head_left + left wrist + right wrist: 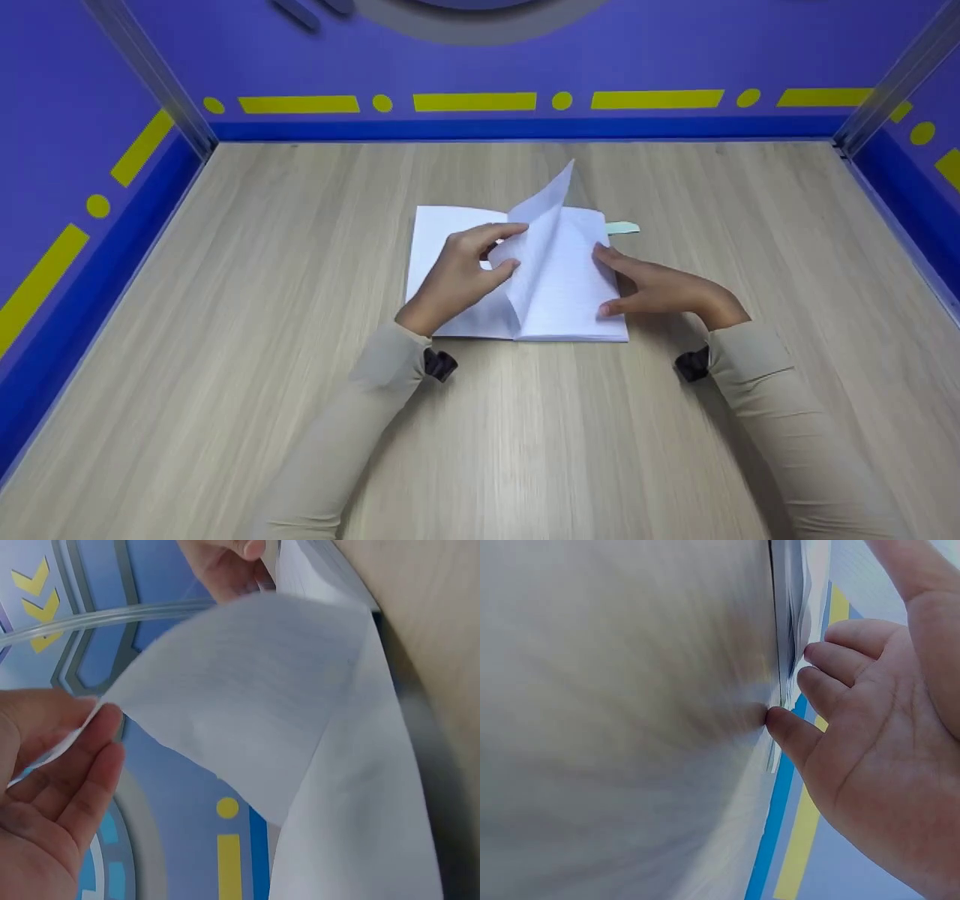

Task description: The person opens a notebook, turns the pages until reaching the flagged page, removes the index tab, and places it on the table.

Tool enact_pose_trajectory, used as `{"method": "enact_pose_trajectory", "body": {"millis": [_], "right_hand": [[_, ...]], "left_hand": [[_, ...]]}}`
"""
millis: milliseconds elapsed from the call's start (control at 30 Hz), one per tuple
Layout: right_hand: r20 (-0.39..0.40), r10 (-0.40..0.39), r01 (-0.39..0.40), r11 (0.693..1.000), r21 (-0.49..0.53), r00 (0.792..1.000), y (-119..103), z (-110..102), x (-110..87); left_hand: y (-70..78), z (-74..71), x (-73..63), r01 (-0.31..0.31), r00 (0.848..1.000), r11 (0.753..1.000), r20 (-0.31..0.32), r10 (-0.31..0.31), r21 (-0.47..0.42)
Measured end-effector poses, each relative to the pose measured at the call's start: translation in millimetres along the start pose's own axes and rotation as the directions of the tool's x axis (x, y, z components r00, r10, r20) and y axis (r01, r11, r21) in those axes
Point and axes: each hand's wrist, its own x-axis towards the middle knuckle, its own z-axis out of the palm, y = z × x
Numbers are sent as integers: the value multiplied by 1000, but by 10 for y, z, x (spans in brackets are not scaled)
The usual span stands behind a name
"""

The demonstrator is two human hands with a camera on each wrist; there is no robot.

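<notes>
An open notebook (pixel 577 300) with white, faintly lined pages lies on the table in the head view. One page (pixel 546 221) stands raised and curved near the middle fold. My left hand (pixel 466 262) is over the left side and pinches the edge of that page; the left wrist view shows the page (pixel 240 690) bowing away from the thumb and fingers. At the right edge of the notebook, my right hand (pixel 664 289) touches the page with thumb and fingertips spread. In the right wrist view its fingers (pixel 795 735) are extended beside the notebook's edge.
A pale green strip (pixel 622 228) sticks out from the notebook's upper right side. The wood-grain table (pixel 262 300) is bordered by blue-purple panels (pixel 480 71) with yellow marks at the back and both sides. Dark wrist cameras (pixel 440 365) sit at both cuffs.
</notes>
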Motion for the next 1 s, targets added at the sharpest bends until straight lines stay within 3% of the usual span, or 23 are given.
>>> {"method": "enact_pose_trajectory", "body": {"millis": [400, 667, 833, 1000], "right_hand": [[-14, -26, 26, 1000, -15, 1000, -33, 22, 20], [-7, -75, 75, 997, -36, 997, -28, 45, 40], [38, -74, 76, 995, -61, 997, -28, 58, 43], [69, -40, 46, 996, -80, 997, -39, 64, 29]], "left_hand": [[-115, -205, -75, -47, 998, 997, 47, 44, 64], [-168, -315, -139, -50, 997, 979, 64, 38, 197], [-219, -376, -189, -23, 996, 963, 91, -1, 268], [-287, -435, -247, 36, 988, 952, 132, -80, 303]]}}
